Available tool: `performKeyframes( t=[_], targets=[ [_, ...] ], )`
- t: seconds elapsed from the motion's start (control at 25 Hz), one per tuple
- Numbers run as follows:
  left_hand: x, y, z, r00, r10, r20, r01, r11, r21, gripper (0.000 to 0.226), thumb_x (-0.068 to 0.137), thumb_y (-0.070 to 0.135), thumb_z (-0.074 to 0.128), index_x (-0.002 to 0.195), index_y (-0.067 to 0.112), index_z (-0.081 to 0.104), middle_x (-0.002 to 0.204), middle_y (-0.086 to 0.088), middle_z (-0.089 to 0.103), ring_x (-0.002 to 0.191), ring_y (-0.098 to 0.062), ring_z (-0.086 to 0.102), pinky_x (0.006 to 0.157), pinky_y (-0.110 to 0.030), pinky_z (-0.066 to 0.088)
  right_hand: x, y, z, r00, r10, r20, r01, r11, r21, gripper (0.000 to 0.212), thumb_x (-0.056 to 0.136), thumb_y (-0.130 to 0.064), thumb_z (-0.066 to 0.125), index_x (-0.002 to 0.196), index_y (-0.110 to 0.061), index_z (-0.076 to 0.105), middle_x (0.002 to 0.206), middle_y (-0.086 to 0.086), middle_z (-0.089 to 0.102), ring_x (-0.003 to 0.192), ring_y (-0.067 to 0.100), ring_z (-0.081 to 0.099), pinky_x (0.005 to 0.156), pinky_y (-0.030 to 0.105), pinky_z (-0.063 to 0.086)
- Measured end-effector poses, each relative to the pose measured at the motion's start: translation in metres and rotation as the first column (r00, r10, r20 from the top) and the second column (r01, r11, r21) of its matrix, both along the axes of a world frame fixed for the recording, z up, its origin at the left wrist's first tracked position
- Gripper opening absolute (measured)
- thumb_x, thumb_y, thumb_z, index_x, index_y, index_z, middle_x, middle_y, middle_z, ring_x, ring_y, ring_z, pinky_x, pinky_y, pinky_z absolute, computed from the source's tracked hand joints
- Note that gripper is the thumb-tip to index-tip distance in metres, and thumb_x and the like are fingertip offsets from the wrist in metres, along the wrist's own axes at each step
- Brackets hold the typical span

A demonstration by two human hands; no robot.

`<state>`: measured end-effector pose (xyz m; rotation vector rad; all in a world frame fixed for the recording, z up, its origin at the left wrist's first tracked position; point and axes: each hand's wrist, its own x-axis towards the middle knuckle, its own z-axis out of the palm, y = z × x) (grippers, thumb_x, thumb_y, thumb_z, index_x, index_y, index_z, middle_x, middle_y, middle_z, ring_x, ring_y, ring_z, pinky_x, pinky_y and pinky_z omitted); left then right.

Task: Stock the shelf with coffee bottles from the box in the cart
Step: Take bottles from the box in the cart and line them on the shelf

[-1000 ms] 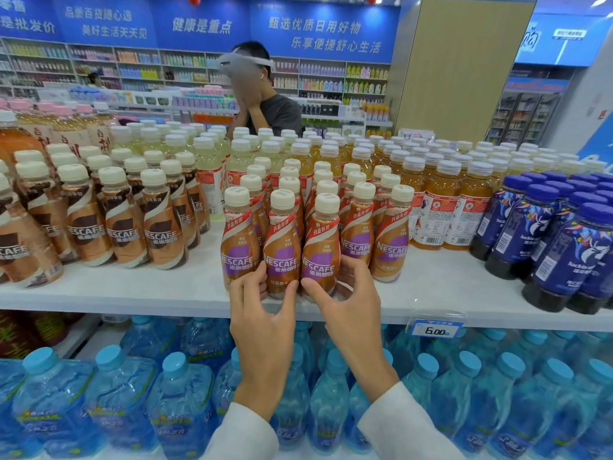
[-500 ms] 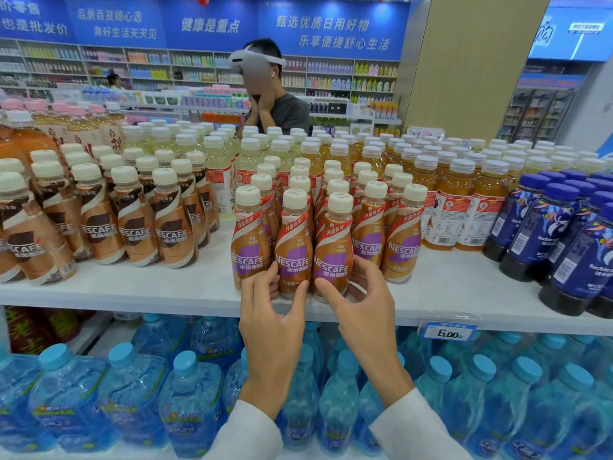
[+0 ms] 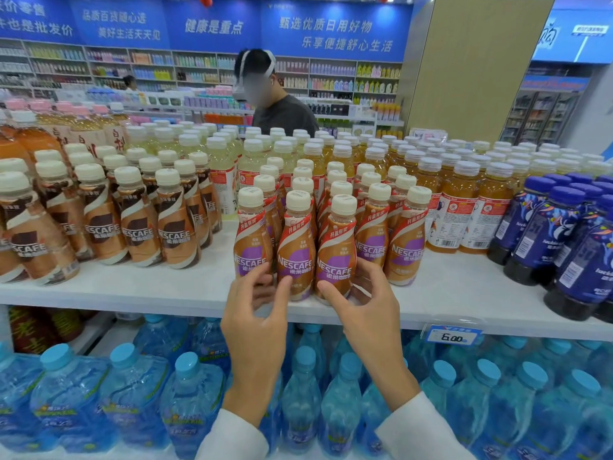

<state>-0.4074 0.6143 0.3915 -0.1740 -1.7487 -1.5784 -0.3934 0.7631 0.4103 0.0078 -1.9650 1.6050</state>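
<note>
White sleeves reach up from the bottom edge, over rows of blue-capped water bottles on the lower level. The left hand is at the front edge of the white shelf. Its fingers are loosely spread and hold nothing, with the tips touching the low label of the leftmost front bottle. The right hand brackets the third front bottle, its thumb on the bottle's lower front and its fingers curled round the right side.

A price tag reading 6.00 hangs on the shelf lip to the right. The purple-label Nescafé coffee bottles stand upright in tight rows at the middle of the shelf, with their first row just behind the front edge. Brown-label Nescafé bottles stand to their left and dark blue bottles toward the right edge. Amber drink bottles fill the rows behind. Beyond the shelf stands a person in a grey shirt.
</note>
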Motion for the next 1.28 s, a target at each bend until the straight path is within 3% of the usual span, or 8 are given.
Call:
performKeyframes(
  t=[0.12, 0.28, 0.84, 1.0, 1.16, 1.28],
  targets=[
    [-0.007, -0.026, 0.007, 0.998, 0.064, 0.026, -0.065, 0.996, 0.06, 0.038, 0.094, 0.03, 0.072, 0.13, 0.023, 0.063, 0.118, 0.012, 0.062, 0.108, -0.011, 0.063, 0.089, -0.022, 0.053, 0.0, 0.001, 0.001, 1.0, -0.006, 0.01, 0.006, 1.0, 0.017, 0.056, 0.077, -0.041, 0.085, 0.125, -0.035, 0.057, 0.116, -0.022, 0.065, 0.108, -0.005, 0.063, 0.082, 0.004, 0.049],
    [-0.016, -0.038, 0.011, 0.991, -0.026, 0.133, 0.021, 0.999, 0.038, 0.045, 0.095, 0.029, 0.07, 0.138, 0.019, 0.061, 0.127, 0.006, 0.066, 0.113, -0.006, 0.064, 0.095, -0.027, 0.054, 0.001, 0.0, 0.001, 1.0, -0.01, 0.016, 0.01, 1.0, 0.023, 0.055, 0.078, -0.039, 0.085, 0.124, -0.036, 0.056, 0.115, -0.021, 0.065, 0.107, -0.006, 0.063, 0.081, 0.004, 0.048],
    [-0.013, -0.033, 0.01, 0.99, -0.034, 0.138, 0.031, 0.999, 0.028, 0.05, 0.094, 0.038, 0.067, 0.141, 0.022, 0.059, 0.127, 0.009, 0.065, 0.113, 0.002, 0.062, 0.088, -0.006, 0.049, 0.004, -0.005, 0.006, 0.998, -0.03, 0.049, 0.029, 0.999, 0.02, 0.054, 0.08, -0.037, 0.084, 0.126, -0.034, 0.056, 0.117, -0.02, 0.065, 0.107, -0.007, 0.062, 0.08, 0.003, 0.047],
    [-0.015, -0.036, 0.006, 0.986, -0.068, 0.155, 0.064, 0.998, 0.029, 0.052, 0.093, 0.042, 0.069, 0.141, 0.027, 0.057, 0.128, 0.015, 0.063, 0.114, 0.006, 0.06, 0.086, -0.001, 0.046, 0.005, -0.005, 0.006, 0.997, -0.028, 0.065, 0.027, 0.999, 0.018, 0.054, 0.081, -0.036, 0.084, 0.128, -0.033, 0.056, 0.118, -0.019, 0.066, 0.108, -0.003, 0.064, 0.085, 0.01, 0.052],
    [-0.009, -0.044, 0.003, 0.972, -0.066, 0.225, 0.083, 0.994, -0.067, 0.053, 0.094, 0.045, 0.068, 0.143, 0.028, 0.053, 0.131, 0.019, 0.057, 0.113, 0.001, 0.058, 0.087, -0.006, 0.042, 0.016, -0.002, 0.009, 0.993, 0.01, 0.115, -0.013, 1.0, 0.028, 0.066, 0.083, -0.039, 0.081, 0.141, -0.028, 0.051, 0.134, -0.012, 0.06, 0.12, 0.004, 0.058, 0.1, 0.023, 0.049],
    [0.018, -0.056, -0.007, 0.961, -0.027, 0.276, 0.068, 0.988, -0.141, 0.047, 0.097, 0.043, 0.064, 0.141, 0.026, 0.056, 0.132, 0.019, 0.058, 0.114, 0.004, 0.057, 0.088, -0.005, 0.042, 0.042, -0.006, -0.001, 0.994, -0.008, 0.109, 0.007, 1.0, 0.007, 0.061, 0.087, -0.036, 0.078, 0.142, -0.032, 0.05, 0.134, -0.02, 0.055, 0.121, -0.002, 0.055, 0.099, 0.021, 0.046]
  ],
)
